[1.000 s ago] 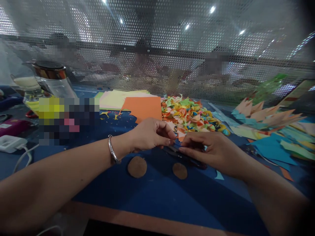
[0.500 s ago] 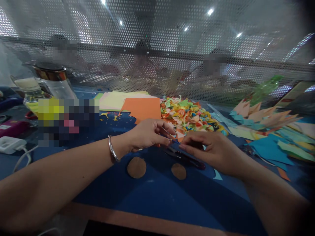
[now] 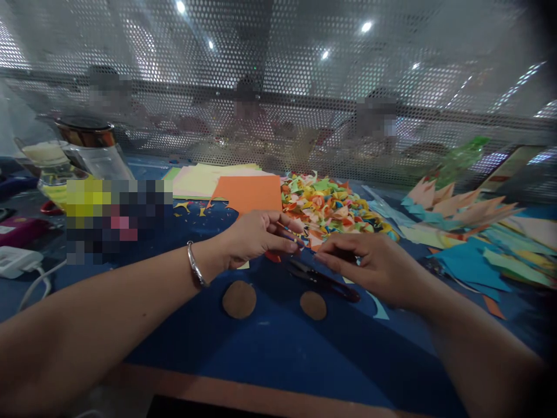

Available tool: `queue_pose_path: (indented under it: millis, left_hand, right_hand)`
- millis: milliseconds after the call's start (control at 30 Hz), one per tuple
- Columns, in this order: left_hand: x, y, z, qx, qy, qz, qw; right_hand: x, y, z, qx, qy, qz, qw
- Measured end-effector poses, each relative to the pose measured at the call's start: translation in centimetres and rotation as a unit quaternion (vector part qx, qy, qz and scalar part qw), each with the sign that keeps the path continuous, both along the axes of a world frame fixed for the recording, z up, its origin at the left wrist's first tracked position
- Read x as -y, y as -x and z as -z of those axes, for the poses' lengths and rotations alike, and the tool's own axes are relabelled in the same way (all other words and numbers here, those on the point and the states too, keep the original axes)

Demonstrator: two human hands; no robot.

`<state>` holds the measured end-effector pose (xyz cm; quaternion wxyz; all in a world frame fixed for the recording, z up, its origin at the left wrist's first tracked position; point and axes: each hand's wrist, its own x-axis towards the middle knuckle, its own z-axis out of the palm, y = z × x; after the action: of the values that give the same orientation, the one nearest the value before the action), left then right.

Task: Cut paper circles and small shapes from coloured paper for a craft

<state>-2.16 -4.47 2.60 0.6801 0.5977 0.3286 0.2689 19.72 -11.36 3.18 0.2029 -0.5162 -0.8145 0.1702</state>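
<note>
My left hand (image 3: 265, 238), with a silver bracelet on its wrist, is closed in a pinch at the middle of the table. My right hand (image 3: 361, 255) faces it, also pinching, fingertips close to the left ones. A thin, small bluish bit shows between the two hands, too small to name. Beneath the right fingers lies a pair of small scissors (image 3: 324, 280) with dark blades and a dark red handle. Nearer to me are two brown round discs, a larger one (image 3: 239, 299) on the left and a smaller one (image 3: 313, 305) on the right.
Beyond my hands are an orange sheet (image 3: 256, 194), pale paper sheets (image 3: 195, 180) and a heap of colourful folded paper pieces (image 3: 322, 203). Peach folded-paper points (image 3: 461, 203) and blue paper (image 3: 470, 264) lie right. Left stand a lidded jar (image 3: 98, 151) and a white charger (image 3: 20, 261).
The whole view has shifted slightly left. My fingertips have drawn a little apart, and a red paper piece now shows below my left fingers. Both hands keep their pinch.
</note>
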Motion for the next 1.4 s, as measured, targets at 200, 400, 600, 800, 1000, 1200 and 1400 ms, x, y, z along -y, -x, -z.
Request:
queue_pose_path:
  millis: [200, 400, 600, 800, 1000, 1200, 1400]
  left_hand:
    - [-0.3, 0.0, -0.1, 0.022, 0.037, -0.032, 0.999]
    - [-0.5, 0.0, -0.2, 0.018, 0.045, -0.079, 0.996]
    - [-0.5, 0.0, 0.1, 0.018, 0.028, -0.090, 0.995]
    - [-0.6, -0.1, 0.5, -0.012, -0.024, -0.121, 0.992]
    - [0.8, 0.4, -1.3, -0.142, -0.247, 0.134, 0.949]
    - [2.2, 1.0, -2.6, -0.257, -0.357, 0.247, 0.863]
    - [2.8, 0.8, -1.8, -0.302, -0.391, 0.241, 0.835]
  right_hand:
    - [0.0, -0.2, 0.0, 0.002, -0.014, 0.003, 1.000]
    - [-0.2, -0.4, 0.2, -0.010, -0.023, 0.024, 0.999]
    - [-0.7, -0.8, 0.7, 0.010, 0.008, 0.032, 0.999]
    - [-1.0, -1.2, 1.1, 0.026, 0.008, 0.037, 0.999]
    - [-1.4, -1.3, 1.0, 0.093, -0.003, 0.022, 0.995]
    - [-1.3, -1.2, 0.9, 0.114, -0.004, 0.027, 0.993]
    - [-1.4, -1.2, 1.0, 0.115, -0.003, 0.029, 0.993]
